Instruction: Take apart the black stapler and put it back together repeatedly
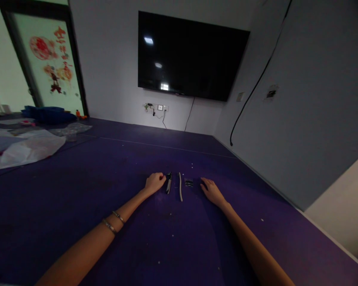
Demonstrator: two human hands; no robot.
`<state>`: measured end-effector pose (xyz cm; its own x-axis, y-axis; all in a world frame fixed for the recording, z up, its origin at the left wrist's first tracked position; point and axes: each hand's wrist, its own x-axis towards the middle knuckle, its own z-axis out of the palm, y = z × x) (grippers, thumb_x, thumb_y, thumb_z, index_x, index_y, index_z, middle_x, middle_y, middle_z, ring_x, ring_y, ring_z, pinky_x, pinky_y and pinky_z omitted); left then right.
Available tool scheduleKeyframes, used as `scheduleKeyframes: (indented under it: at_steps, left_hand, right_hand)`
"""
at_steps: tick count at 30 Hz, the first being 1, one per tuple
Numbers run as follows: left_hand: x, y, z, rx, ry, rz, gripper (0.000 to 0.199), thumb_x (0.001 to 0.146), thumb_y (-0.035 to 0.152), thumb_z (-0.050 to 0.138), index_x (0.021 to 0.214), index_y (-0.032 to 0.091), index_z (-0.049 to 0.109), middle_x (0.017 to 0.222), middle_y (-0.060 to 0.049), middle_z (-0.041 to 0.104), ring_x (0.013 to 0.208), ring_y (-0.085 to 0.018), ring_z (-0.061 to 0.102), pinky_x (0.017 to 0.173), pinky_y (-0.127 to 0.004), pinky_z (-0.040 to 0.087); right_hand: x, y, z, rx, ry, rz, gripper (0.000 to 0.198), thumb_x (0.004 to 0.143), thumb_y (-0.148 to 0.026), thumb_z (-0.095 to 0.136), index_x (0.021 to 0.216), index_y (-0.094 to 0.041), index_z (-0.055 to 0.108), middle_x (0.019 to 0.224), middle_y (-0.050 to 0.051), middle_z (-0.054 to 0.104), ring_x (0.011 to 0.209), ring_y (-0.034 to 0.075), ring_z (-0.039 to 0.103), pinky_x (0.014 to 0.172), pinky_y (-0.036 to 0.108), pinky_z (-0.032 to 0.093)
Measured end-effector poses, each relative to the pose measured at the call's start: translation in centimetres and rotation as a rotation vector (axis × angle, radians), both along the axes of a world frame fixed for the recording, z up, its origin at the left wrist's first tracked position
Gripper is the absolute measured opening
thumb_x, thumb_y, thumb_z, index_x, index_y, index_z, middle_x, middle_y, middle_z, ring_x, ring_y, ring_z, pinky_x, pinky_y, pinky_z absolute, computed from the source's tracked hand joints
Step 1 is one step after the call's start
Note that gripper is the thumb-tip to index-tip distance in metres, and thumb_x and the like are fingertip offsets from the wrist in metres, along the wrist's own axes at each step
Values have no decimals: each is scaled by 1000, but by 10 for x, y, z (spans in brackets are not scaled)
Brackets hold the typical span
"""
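On the purple surface, my left hand (155, 184) rests with its fingers curled in, right beside a small hand tool (168, 184). The tool has dark and light handles and looks like pliers or cutters; whether my fingers touch it I cannot tell. To its right lies a short, pale grey length of cable (180, 187), slightly bent. Next to that is a small flat packet (189, 182) with dark pieces that are too small to name. My right hand (211, 192) lies palm down beyond the packet, fingers loosely stretched and apart, holding nothing.
Crumpled white plastic sheeting (32, 149) and a blue cloth-like heap (49, 114) lie at the far left. A black television (191, 55) hangs on the far wall above wall sockets (160, 107). One black cable (256, 83) dangles down the right wall.
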<state>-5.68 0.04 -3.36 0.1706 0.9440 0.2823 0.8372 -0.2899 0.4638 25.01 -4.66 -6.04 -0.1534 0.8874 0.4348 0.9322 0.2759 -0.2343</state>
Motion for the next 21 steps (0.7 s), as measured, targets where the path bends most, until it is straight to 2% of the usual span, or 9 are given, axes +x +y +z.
scheduleKeyframes:
  at_steps: [3, 5, 9, 12, 16, 21]
  left_hand:
    - [-11, 6, 4, 55, 24, 58, 27, 84, 34, 39, 82, 19, 61, 81, -5, 64, 75, -17, 58, 63, -25, 37]
    - [-22, 12, 5, 146, 57, 52, 24, 85, 30, 39, 91, 18, 60, 94, -7, 62, 88, -19, 56, 73, -27, 39]
    - [-46, 24, 3, 257, 188, 6, 32, 84, 25, 39, 110, 14, 54, 121, -14, 51, 112, -27, 45, 93, -38, 33]
    - [-59, 33, -3, 234, 289, 49, 43, 84, 31, 37, 122, 13, 47, 137, -16, 38, 124, -34, 32, 98, -46, 27]
    - [-64, 42, -10, 101, 326, 57, 49, 86, 37, 33, 128, 15, 43, 136, -15, 41, 125, -34, 34, 97, -47, 28]
    - [-64, 45, -13, 80, 325, 24, 46, 86, 37, 33, 123, 17, 50, 131, -14, 47, 123, -33, 37, 97, -46, 29]
  right_hand:
    - [-1, -2, -2, -26, -8, -119, 42, 86, -28, 38, 125, -16, 49, 128, 12, 50, 120, 26, 42, 97, 42, 35]
    - [-3, -3, -2, -31, 1, -210, 41, 85, -27, 38, 124, -18, 50, 130, 13, 48, 122, 29, 39, 96, 46, 33]
    - [-5, -7, -1, -49, -7, -281, 39, 85, -28, 37, 119, -18, 55, 129, 14, 49, 121, 32, 39, 95, 50, 32]
    - [-5, -8, 0, -64, -37, -298, 39, 86, -29, 37, 116, -18, 58, 127, 13, 51, 119, 32, 41, 95, 49, 32]
    - [-5, -8, 2, -73, -57, -290, 38, 86, -30, 37, 115, -19, 59, 126, 14, 52, 118, 31, 43, 94, 47, 33]
    - [-4, -7, 1, -72, -71, -311, 38, 86, -31, 37, 115, -21, 59, 125, 11, 53, 118, 29, 43, 95, 44, 33]
